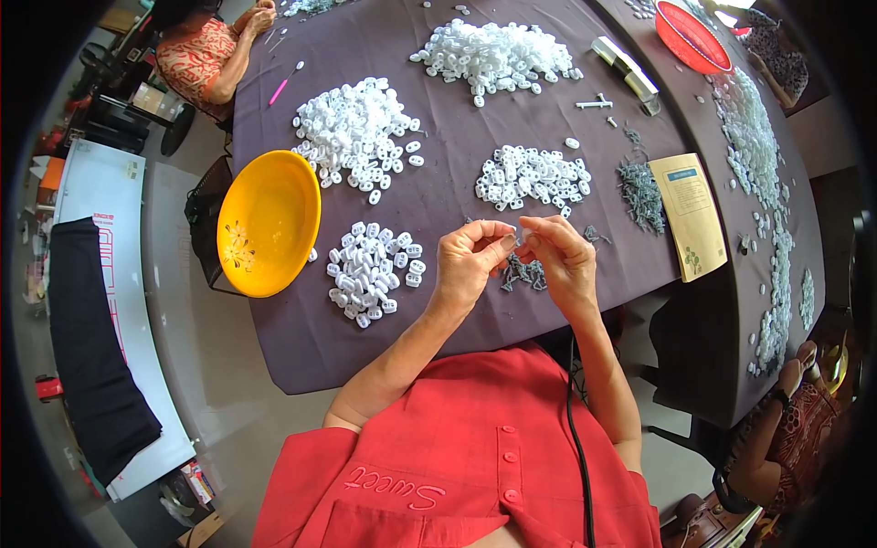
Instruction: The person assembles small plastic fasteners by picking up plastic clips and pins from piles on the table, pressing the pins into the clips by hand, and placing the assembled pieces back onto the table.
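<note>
My left hand [473, 262] and my right hand [563, 265] meet fingertip to fingertip above the near part of the dark cloth-covered table [438, 342]. Both are closed in a pinch. Between them is something small and pale, mostly covered by the fingers, so its kind cannot be told. Just below the fingertips lies a little heap of small grey pieces [524, 274]. A pile of white oval plastic pieces with two holes [532, 176] sits beyond my hands. Left of my left hand is another pile of white oval pieces [368, 274] with dark marks.
Larger white piles [354, 128] lie farther off. A yellow bowl [269, 224] stands at the table's left edge. To the right are a grey heap [642, 196], a brown paper envelope [690, 215] and a red basket [692, 36]. Other people [206, 59] sit around the tables.
</note>
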{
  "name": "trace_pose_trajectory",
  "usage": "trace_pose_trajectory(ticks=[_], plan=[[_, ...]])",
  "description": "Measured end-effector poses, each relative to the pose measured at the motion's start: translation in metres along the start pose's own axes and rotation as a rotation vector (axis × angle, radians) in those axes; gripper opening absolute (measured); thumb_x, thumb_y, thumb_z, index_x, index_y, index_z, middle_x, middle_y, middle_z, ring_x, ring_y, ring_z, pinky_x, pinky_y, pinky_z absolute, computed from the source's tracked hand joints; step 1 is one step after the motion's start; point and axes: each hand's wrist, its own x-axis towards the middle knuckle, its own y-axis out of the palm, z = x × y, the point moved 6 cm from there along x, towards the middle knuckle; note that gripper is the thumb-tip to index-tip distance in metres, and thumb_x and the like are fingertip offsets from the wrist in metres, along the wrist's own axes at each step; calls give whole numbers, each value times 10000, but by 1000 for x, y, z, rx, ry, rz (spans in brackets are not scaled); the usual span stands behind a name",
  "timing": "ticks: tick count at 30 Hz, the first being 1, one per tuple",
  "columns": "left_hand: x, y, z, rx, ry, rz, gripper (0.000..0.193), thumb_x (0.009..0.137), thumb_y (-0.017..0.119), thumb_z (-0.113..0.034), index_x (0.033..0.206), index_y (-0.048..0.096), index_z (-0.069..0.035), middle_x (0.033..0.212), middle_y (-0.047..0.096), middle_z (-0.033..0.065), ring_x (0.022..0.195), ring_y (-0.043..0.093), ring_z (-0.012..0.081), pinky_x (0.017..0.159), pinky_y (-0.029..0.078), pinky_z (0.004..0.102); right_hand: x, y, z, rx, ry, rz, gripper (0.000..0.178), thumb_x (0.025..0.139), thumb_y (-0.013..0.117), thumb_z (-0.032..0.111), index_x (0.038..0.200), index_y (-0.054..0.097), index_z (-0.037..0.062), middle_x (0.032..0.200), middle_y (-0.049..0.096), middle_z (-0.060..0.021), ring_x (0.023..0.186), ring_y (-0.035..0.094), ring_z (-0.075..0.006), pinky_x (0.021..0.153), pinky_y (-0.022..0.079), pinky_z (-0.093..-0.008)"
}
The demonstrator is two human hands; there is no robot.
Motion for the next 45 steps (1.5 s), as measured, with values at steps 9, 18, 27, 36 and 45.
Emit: trace_pose_trajectory(ticks=[9,18,27,36,45], plan=[[-1,7,1,-158,-86,21,108,836,608,-17,930,635,30,822,673,123,701,673,186,582,538,248,-1,-7,-10,-30,58,-140,139,822,607,-8,960,623,-7,832,655,-53,763,618,-85,639,518,-236],[0,6,-2,-83,-66,14,96,833,611,-13,916,632,30,816,671,136,695,677,206,608,567,277,-2,-6,-16,91,98,-55,130,826,607,-6,953,634,-6,816,649,-40,751,619,-88,663,509,-221],[5,5,10,-221,-166,-11,103,828,633,-58,915,629,-2,839,668,90,719,662,180,649,551,283,5,-4,-2,-143,-119,-38,192,777,635,-27,966,626,0,828,627,-65,731,614,-122,629,494,-243],[3,7,22,-270,-360,-9,154,831,651,-134,943,630,-30,859,665,53,746,636,141,715,508,308,3,-2,15,-432,-307,-8,302,700,620,-72,990,586,2,888,603,-93,776,611,-207,662,502,-290],[5,13,13,-212,-145,-19,103,827,659,-110,846,672,-9,767,662,22,654,607,64,582,473,182,3,1,17,-464,-315,28,320,680,620,-68,989,580,5,882,602,-105,775,610,-223,669,507,-287]])
